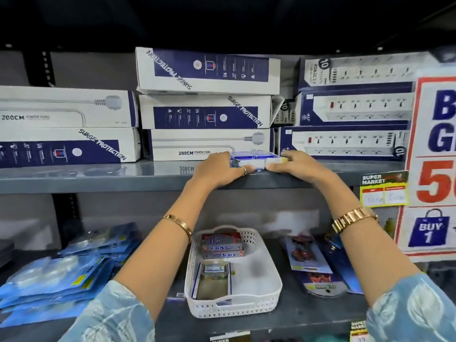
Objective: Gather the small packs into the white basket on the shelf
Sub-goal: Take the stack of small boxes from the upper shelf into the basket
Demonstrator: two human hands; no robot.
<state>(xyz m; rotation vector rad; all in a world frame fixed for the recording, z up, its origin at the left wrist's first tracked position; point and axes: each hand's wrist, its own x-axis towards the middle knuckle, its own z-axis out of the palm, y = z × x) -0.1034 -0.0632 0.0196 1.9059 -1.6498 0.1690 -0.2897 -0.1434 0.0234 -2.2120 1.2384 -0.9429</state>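
Note:
A cluster of small blue-and-white packs [255, 161] sits on the upper grey shelf [98, 178], in front of a power-cord box. My left hand [220, 170] clasps the cluster's left side and my right hand [294, 165] clasps its right side. One shelf lower stands the white basket [259, 282]. It holds a stack of red and grey small packs [222, 245] at its far end and a small open carton with a clear pack [213, 277] at its left. The basket's right half is bare.
Stacked white and navy power-strip boxes [207, 104] fill the upper shelf behind the packs. Blue blister packs [56, 275] lie left of the basket, carded items [308, 257] to its right. A red and blue sale poster [434, 156] hangs at the right edge.

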